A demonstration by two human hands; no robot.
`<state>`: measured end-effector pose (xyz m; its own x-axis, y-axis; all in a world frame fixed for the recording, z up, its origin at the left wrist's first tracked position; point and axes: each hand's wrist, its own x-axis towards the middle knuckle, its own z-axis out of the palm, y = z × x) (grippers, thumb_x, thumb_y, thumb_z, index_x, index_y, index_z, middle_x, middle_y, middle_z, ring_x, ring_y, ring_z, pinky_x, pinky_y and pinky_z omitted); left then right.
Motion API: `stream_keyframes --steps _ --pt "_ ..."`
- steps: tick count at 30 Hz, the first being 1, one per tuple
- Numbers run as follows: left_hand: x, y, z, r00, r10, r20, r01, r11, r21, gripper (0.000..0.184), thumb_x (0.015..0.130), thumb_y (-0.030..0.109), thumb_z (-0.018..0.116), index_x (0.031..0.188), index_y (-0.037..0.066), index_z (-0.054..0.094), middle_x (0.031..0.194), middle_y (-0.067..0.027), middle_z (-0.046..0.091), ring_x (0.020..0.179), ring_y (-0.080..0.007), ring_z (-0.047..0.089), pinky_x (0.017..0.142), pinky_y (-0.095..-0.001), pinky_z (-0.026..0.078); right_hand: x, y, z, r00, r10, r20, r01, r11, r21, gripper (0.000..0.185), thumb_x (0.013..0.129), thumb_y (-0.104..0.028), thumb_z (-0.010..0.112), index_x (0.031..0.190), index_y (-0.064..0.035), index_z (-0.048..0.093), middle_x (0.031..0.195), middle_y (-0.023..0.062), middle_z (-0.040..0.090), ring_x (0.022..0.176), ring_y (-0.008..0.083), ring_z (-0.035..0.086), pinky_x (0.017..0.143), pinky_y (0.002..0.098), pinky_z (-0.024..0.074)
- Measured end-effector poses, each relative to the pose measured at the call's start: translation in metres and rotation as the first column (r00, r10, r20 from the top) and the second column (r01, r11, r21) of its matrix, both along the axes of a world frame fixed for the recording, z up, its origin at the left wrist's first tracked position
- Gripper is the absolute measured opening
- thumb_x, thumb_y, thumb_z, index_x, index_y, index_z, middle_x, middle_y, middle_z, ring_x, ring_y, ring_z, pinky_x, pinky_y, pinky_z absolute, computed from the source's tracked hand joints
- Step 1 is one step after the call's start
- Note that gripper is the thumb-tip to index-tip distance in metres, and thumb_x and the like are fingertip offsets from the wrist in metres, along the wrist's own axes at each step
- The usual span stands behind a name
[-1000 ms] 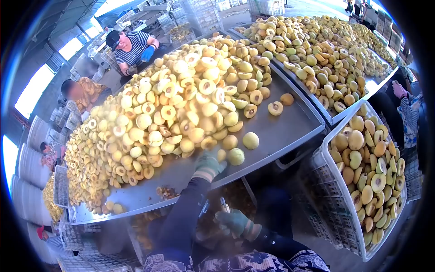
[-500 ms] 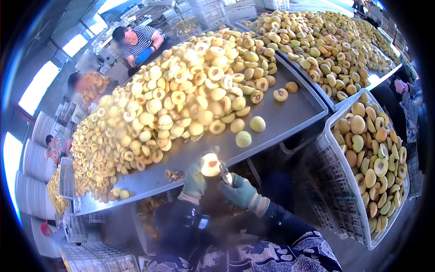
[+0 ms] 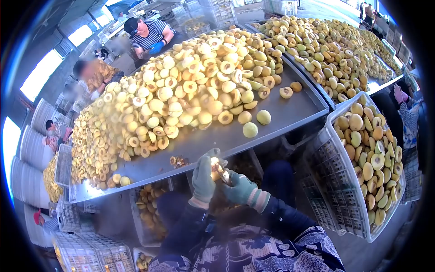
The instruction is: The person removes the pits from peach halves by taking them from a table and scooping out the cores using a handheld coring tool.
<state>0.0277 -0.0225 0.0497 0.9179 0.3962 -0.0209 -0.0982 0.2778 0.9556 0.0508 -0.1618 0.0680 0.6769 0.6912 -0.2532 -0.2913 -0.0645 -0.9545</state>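
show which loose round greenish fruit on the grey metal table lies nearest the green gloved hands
The lower-left fruit of the pair beyond the right hand, closer to the table's near rim than its upper-right twin.

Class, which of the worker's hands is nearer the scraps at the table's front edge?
Left. The left hand is in front of the scraps and slightly to their right; the right hand is farther right, beyond the left hand from them.
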Motion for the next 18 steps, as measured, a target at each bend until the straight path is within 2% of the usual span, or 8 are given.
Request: stream_keyframes --steps 2,4,8,11,13,15,16,18 --pt "-0.004 0.004 -0.001 0.999 -0.033 -0.027 0.033 0.999 -0.005 0.048 0.099 0.038 0.042 0.121 -0.003 0.053 0.1 -0.0155 0.065 0.086 -0.0243 0.065 0.076 -0.0351 0.056 0.008 -0.008 0.035 0.98 0.197 0.032 -0.186 0.957 -0.221 0.028 0.1 -0.021 0.047 0.121 -0.0048 0.056 0.113 0.0034 0.06 0.104 0.0109 0.052 0.092 0.0247 0.0405" --pt "-0.008 0.008 -0.005 1.0 -0.027 -0.016 0.027 1.0 0.005 0.047 0.099 0.038 0.042 0.12 -0.002 0.054 0.095 -0.0148 0.065 0.083 -0.0248 0.066 0.074 -0.0353 0.056 0.002 -0.004 0.019 0.988 0.14 -0.06 -0.144 0.987 -0.073 0.029 0.099 -0.022 0.049 0.121 -0.0047 0.056 0.112 0.0032 0.06 0.103 0.0106 0.053 0.091 0.0253 0.0418" --pt "-0.015 0.005 0.007 0.998 0.009 -0.055 -0.01 1.0 -0.005 0.047 0.098 0.038 0.043 0.122 -0.001 0.053 0.095 -0.0159 0.065 0.082 -0.0256 0.066 0.07 -0.035 0.056 0.001 -0.007 0.022 0.921 0.269 -0.281 -0.269 0.962 0.041 0.028 0.094 -0.022 0.057 0.117 -0.0048 0.058 0.104 0.0037 0.062 0.098 0.0098 0.056 0.086 0.0254 0.045" --pt "-0.019 0.0 0.009 0.998 0.02 -0.055 -0.023 0.999 -0.045 0.048 0.096 0.039 0.046 0.125 0.001 0.051 0.096 -0.0166 0.065 0.081 -0.0254 0.066 0.067 -0.0343 0.057 -0.002 -0.003 0.013 0.806 0.29 -0.516 -0.158 0.945 0.286 0.023 0.088 -0.023 0.061 0.096 -0.0019 0.063 0.059 0.0025 0.054 0.044 0.0096 0.048 0.039 0.0212 0.0371" --pt "-0.021 -0.003 0.014 0.998 0.008 -0.069 -0.014 0.996 -0.088 0.049 0.095 0.04 0.048 0.126 0.003 0.05 0.098 -0.017 0.064 0.079 -0.0248 0.065 0.066 -0.033 0.056 0.001 -0.009 0.027 0.741 0.382 -0.553 -0.186 0.907 0.377 0.024 0.09 -0.022 0.059 0.094 0.0008 0.063 0.057 0.001 0.051 0.04 0.0097 0.046 0.037 0.0206 0.0357" --pt "-0.023 -0.007 0.014 0.998 0.002 -0.071 -0.009 0.995 -0.1 0.05 0.095 0.042 0.049 0.127 0.004 0.05 0.099 -0.0172 0.064 0.078 -0.0242 0.065 0.065 -0.0327 0.056 0.002 -0.014 0.022 0.61 0.493 -0.62 -0.164 0.844 0.51 0.021 0.09 -0.018 0.058 0.093 0.002 0.063 0.065 0.0018 0.054 0.052 0.0107 0.05 0.049 0.0211 0.0399" --pt "-0.023 -0.008 0.014 0.998 0.002 -0.059 -0.007 0.996 -0.09 0.05 0.094 0.042 0.05 0.126 0.004 0.05 0.1 -0.0174 0.063 0.078 -0.0239 0.065 0.065 -0.033 0.056 0.002 -0.012 0.006 0.512 0.561 -0.651 -0.123 0.798 0.59 0.018 0.089 -0.015 0.058 0.092 0.002 0.063 0.074 0.0034 0.059 0.065 0.0116 0.055 0.062 0.0219 0.0448" --pt "-0.025 -0.007 0.016 0.998 -0.035 -0.061 0.026 0.989 -0.147 0.049 0.095 0.041 0.049 0.126 0.003 0.051 0.102 -0.0165 0.063 0.081 -0.0227 0.065 0.066 -0.0327 0.056 -0.005 -0.011 -0.001 0.452 0.636 -0.625 -0.062 0.721 0.69 0.019 0.091 -0.014 0.055 0.093 0.003 0.063 0.072 0.0031 0.057 0.065 0.0112 0.054 0.06 0.0212 0.0447"
